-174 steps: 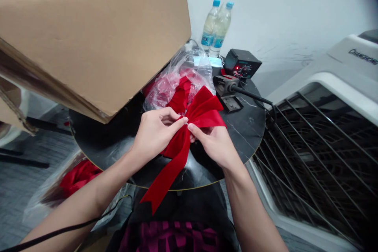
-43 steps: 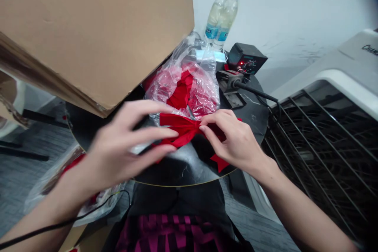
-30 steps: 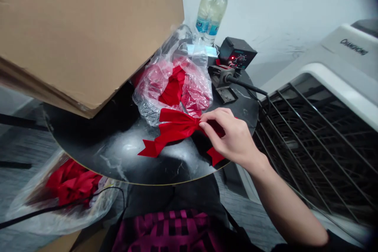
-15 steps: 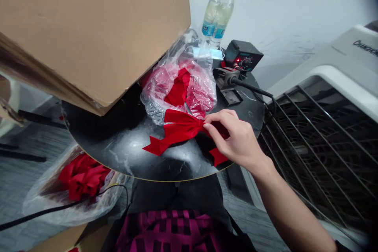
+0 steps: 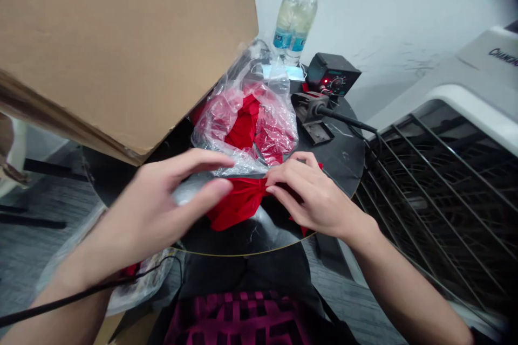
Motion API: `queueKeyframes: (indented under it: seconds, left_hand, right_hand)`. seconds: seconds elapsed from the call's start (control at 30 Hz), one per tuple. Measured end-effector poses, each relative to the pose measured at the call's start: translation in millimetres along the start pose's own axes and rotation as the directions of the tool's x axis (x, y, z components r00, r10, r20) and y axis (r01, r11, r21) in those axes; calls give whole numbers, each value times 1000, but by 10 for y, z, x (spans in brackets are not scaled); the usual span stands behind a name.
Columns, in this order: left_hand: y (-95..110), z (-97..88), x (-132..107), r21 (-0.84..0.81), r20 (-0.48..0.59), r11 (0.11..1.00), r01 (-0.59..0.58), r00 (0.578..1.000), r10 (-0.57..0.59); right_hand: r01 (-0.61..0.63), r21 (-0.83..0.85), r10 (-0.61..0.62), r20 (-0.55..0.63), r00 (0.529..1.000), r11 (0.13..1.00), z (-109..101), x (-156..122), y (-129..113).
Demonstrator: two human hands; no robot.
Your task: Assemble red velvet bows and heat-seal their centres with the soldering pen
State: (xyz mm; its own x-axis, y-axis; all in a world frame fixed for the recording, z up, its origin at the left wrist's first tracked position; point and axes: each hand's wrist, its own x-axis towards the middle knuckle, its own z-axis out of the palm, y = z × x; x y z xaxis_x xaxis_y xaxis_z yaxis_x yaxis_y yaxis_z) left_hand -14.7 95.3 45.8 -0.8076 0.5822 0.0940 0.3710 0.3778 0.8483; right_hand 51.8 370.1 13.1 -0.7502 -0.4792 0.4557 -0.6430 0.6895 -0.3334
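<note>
A red ribbon bow lies on the round black table in front of me. My right hand pinches the bow at its knot, fingers closed on it. My left hand reaches in from the left with fingers spread, its fingertips at the bow's left loop; it is slightly blurred. Just behind the bow sits a clear plastic bag with more red bows inside.
A large cardboard box overhangs the table at the left. Two water bottles, a black soldering station and its iron stand stand at the back. A white appliance with a wire grille is at the right. Another bag of bows hangs below left.
My left hand, out of view for a moment, has come back in from the left to the bow. My right hand has kept its pinch on the knot.
</note>
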Motion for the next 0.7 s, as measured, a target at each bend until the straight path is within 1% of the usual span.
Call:
queueKeyframes:
  seconds: [0.03, 0.07, 0.1, 0.13, 0.17, 0.2, 0.23, 0.3, 0.4, 0.47, 0.6, 0.7]
  left_hand:
    - [-5, 95, 131, 53, 102, 998, -19, 995, 14]
    - [-18, 180, 261, 35, 239, 999, -11, 971, 2]
    - [-38, 250, 377, -23, 387, 1000, 17, 922, -6]
    - [-66, 302, 471, -89, 494, 993, 75, 869, -22]
    - [-100, 335, 538, -155, 558, 977, 147, 829, -37]
    - [-134, 356, 577, -222, 588, 952, 211, 808, -42]
    - [-165, 368, 591, -279, 592, 924, 264, 804, -51]
    - [-208, 391, 574, -372, 551, 874, 313, 832, -64]
    - [-220, 452, 525, -447, 438, 837, 315, 893, -102]
    - [-217, 497, 516, -483, 389, 816, 318, 913, -126]
    - [-245, 526, 520, -538, 383, 767, 350, 912, -148]
    - [-286, 506, 507, -541, 407, 766, 349, 905, -125]
  right_hand:
    - [13, 4, -13, 3, 1000, 1000, 1, 5, -11]
    - [24, 4, -24, 5, 1000, 1000, 1, 8, -21]
    - [30, -1, -30, 5, 1000, 1000, -1, 11, -28]
    - [33, -11, -33, 5, 999, 999, -5, 13, -33]
    - [32, -26, -32, 5, 999, 999, -9, 16, -34]
    - [31, -44, -30, 5, 1000, 999, -14, 20, -33]
    - [30, -60, -30, 6, 1000, 998, -18, 25, -29]
    - [34, -85, -34, 4, 999, 996, -23, 35, -12]
    - [49, -87, -50, -6, 999, 995, -22, 48, 28]
    - [60, -77, -61, -12, 998, 995, -19, 55, 54]
    - [77, -81, -77, -2, 997, 994, -12, 80, 79]
    - [81, -100, -82, -3, 997, 992, -2, 105, 74]
